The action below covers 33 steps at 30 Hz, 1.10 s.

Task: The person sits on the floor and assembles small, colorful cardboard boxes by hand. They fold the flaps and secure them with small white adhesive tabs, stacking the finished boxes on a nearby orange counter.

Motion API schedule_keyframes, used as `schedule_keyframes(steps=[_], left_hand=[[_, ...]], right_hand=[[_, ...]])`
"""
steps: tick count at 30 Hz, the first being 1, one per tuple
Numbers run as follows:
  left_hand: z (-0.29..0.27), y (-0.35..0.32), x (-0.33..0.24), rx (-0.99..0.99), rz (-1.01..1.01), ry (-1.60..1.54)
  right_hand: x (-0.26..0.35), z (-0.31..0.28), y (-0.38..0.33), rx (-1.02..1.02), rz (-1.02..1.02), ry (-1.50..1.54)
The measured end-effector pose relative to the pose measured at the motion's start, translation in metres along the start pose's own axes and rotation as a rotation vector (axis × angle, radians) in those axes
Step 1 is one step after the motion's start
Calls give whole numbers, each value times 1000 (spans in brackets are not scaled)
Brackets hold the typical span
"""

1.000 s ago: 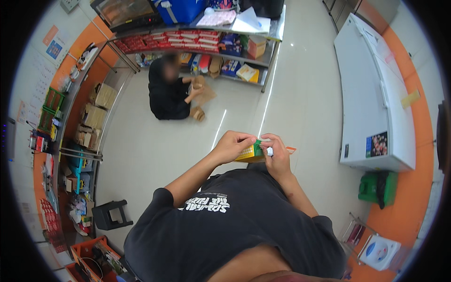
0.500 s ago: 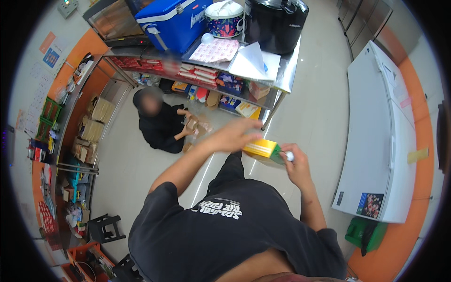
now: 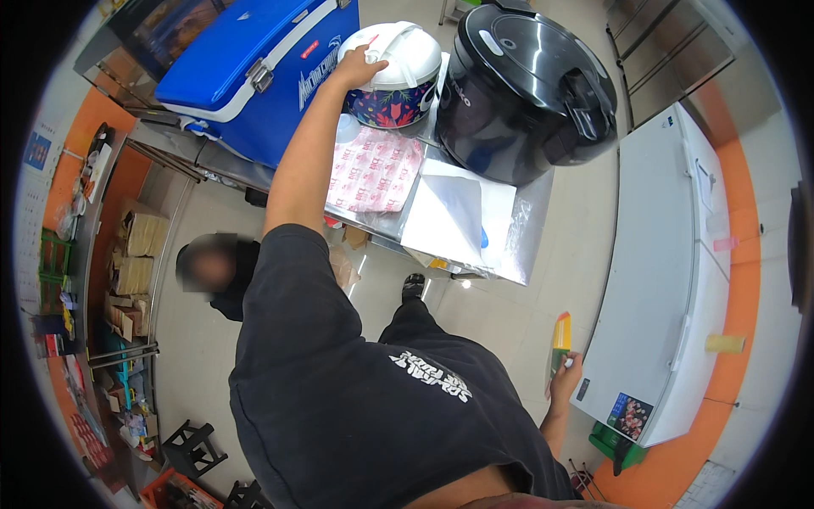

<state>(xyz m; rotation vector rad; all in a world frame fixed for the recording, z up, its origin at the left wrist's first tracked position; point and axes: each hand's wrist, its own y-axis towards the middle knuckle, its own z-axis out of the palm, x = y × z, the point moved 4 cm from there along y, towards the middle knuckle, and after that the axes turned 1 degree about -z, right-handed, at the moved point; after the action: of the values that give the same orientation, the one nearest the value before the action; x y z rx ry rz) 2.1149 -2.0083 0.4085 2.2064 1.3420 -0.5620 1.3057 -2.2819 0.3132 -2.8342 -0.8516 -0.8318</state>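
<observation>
Your left hand [image 3: 363, 68] rests open on the rice cooker [image 3: 398, 72] lid; your right hand [image 3: 563, 382] grips what looks like a yellow packet [image 3: 560, 338].

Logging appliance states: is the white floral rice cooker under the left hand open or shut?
Shut. The white lid of the floral rice cooker sits flat on its body with no gap, and the left hand rests on top of it.

Blue cooler [image 3: 254, 76], black cooker [image 3: 526, 89], pink patterned packets [image 3: 377, 170], white chest freezer [image 3: 670, 271], crouching person [image 3: 212, 271]
</observation>
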Motion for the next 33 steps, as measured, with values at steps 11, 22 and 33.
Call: schedule_keyframes(steps=[11, 22, 33], left_hand=[[27, 41, -37, 82, -264, 256], [11, 83, 39, 478, -34, -224], [11, 106, 52, 367, -96, -222]], right_hand=[[-111, 58, -35, 23, 218, -269], [-143, 90, -47, 44, 307, -168], [-157, 77, -53, 62, 295, -214]])
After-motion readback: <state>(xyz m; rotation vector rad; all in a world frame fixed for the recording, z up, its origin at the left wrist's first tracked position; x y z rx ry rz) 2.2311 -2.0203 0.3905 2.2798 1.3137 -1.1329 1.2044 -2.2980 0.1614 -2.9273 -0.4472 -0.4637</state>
